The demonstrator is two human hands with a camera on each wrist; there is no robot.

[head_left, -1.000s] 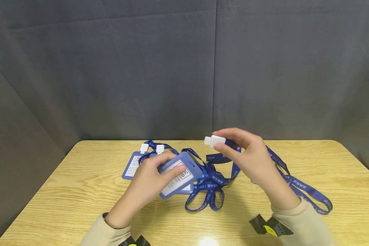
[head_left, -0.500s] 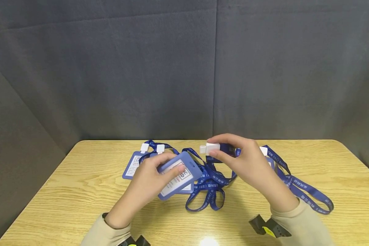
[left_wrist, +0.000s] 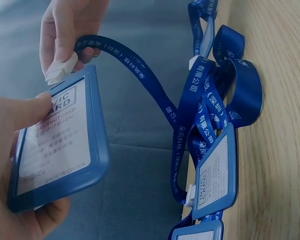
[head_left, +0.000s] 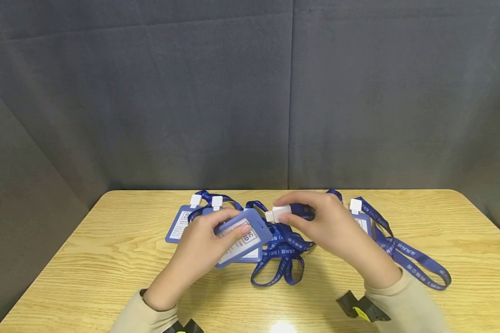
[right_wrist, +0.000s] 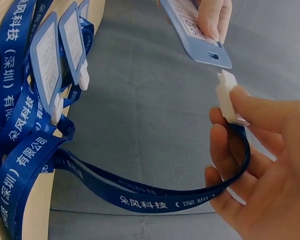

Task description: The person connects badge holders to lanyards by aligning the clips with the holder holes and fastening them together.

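Note:
My left hand [head_left: 208, 236] holds a blue-framed ID badge holder [head_left: 237, 245] tilted, thumb across its front and fingers behind. Its slotted end points toward my right hand [head_left: 316, 217]. Between thumb and fingers the right hand pinches the white plastic clip [right_wrist: 229, 97] of a dark blue lanyard [right_wrist: 155, 200]. In the right wrist view the clip's tip stands close to the holder's slot [right_wrist: 213, 55], with a small gap between. The lanyard's strap loops from the clip down to the pile on the table. White printed characters run along it.
Two badge holders with white clips lie at the left, one [head_left: 179, 224] partly behind the other. Another holder [head_left: 361, 219] lies behind the right hand. Tangled blue lanyards [head_left: 283, 259] spread across the wooden table [head_left: 108, 277]; a grey cloth [head_left: 216, 101] hangs behind.
My right hand has moved left and down with the lanyard clip, bringing it beside the badge holder's slotted end. The left hand stays nearly still. The holder at the right has come into view.

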